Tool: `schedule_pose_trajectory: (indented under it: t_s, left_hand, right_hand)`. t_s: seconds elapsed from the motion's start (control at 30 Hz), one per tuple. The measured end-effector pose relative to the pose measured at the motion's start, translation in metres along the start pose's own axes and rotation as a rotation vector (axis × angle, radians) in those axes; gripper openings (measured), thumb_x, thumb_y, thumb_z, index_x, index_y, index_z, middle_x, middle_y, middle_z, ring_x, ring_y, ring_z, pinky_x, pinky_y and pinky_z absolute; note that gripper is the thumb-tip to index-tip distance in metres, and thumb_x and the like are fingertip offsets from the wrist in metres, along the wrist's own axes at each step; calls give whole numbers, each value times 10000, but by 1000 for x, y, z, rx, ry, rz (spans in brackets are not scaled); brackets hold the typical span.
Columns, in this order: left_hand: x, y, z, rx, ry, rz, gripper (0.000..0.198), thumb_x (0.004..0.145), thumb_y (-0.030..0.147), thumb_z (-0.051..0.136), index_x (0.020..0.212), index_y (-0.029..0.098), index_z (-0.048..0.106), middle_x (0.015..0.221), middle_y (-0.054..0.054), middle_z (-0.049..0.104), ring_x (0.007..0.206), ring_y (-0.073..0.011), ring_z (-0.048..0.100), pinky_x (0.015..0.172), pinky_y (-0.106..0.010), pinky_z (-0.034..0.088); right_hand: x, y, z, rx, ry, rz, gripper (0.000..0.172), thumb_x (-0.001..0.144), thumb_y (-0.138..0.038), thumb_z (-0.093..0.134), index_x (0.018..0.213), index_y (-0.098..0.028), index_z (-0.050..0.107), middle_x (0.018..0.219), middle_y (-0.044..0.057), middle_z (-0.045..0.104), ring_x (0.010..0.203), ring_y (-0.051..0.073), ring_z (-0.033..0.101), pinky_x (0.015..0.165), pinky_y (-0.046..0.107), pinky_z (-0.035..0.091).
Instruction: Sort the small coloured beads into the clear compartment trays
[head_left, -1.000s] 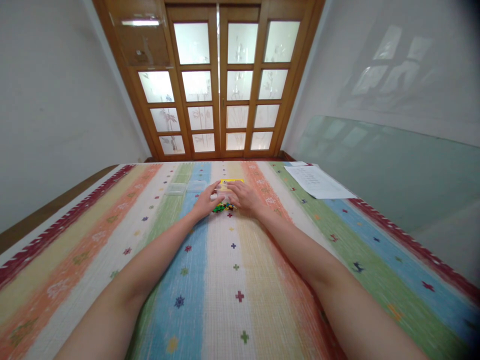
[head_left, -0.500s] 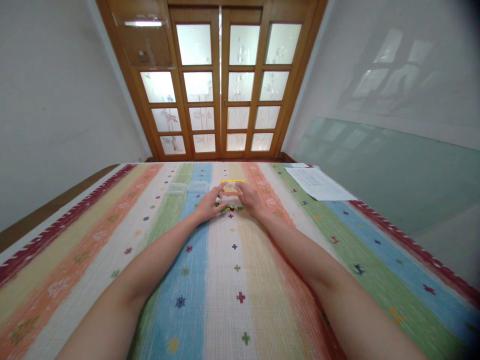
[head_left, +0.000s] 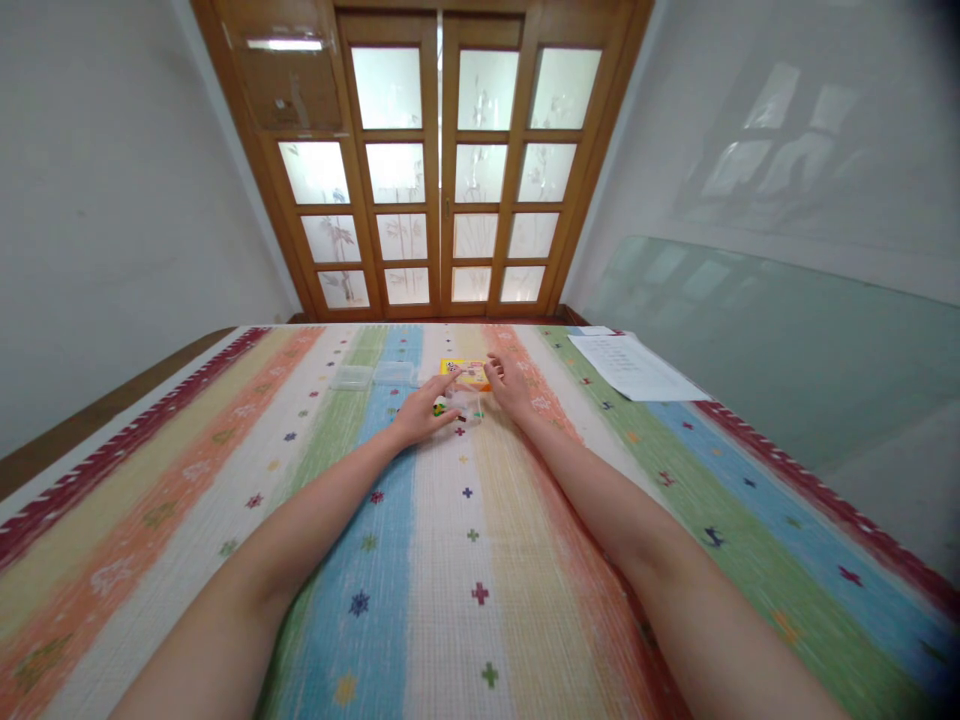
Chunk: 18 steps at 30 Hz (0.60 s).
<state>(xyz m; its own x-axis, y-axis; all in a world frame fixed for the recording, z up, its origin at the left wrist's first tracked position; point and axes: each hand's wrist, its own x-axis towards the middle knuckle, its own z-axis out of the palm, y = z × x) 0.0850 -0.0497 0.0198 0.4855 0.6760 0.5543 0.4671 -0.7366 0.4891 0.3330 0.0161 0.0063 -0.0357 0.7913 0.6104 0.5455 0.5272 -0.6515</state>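
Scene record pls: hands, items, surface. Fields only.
surface: striped multicoloured woven cloth
left hand: at small green and yellow toy pieces; grip unclear
right hand: fingers spread, beside yellow printed card
left of hands: two clear plastic boxes
far right: white printed paper sheet

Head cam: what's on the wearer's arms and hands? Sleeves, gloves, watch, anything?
Nothing worn that shows. The left forearm and right forearm are bare down to the bottom edge of the frame: no sleeves, and no watch or bracelet at either wrist. The left hand and right hand are gloveless. Rings are too small to tell.
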Motion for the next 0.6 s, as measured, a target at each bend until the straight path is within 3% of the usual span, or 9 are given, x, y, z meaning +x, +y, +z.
schedule_pose_trajectory:
  t_s: [0.17, 0.33, 0.47, 0.53, 0.6]
  left_hand:
    - [1, -15, 0, -54, 207, -170, 783, 899, 317, 751, 1610, 279, 425, 1443, -114, 621, 1062, -224, 673, 1036, -444, 546]
    - [3, -22, 5, -173, 332, -257, 739, 934, 355, 705, 1609, 279, 413, 1447, -121, 622, 872, -148, 664, 937, -388, 575]
    - [3, -26, 7, -176, 277, -266, 766, 979, 369, 636, 1664, 316, 299, 1563, -153, 542, 1005, -184, 689, 946, -391, 573]
    - [3, -29, 5, -135, 234, -265, 772, 991, 364, 611, 1678, 312, 264, 1608, -157, 496, 1174, -237, 672, 1007, -433, 558]
    - [1, -33, 2, -45, 216, -249, 709, 994, 355, 591, 1652, 270, 339, 1606, -151, 498, 1320, -276, 608, 1117, -493, 498]
  right_hand:
    - [-6, -15, -6, -144, 56, -236, 477, 1062, -553, 452, 1393, -244, 601, 1307, 152, 650, 1129, 302, 626, 923, 473, 566]
    - [-13, -33, -1, -259, -184, -565, 312, 1075, -433, 514, 1215, -228, 701, 1197, 134, 695, 1159, 298, 603, 1024, 475, 493]
    - [-14, -37, 4, -321, -281, -598, 259, 1090, -342, 502, 1073, -225, 732, 1096, 117, 722, 1091, 276, 598, 996, 440, 466]
    - [-10, -33, 1, -354, -277, -537, 276, 1092, -320, 489, 1020, -226, 738, 1074, 115, 724, 1078, 273, 593, 987, 423, 460]
    - [-5, -23, -7, -396, -248, -433, 281, 1084, -304, 494, 992, -223, 746, 1065, 120, 722, 1067, 279, 588, 981, 418, 460]
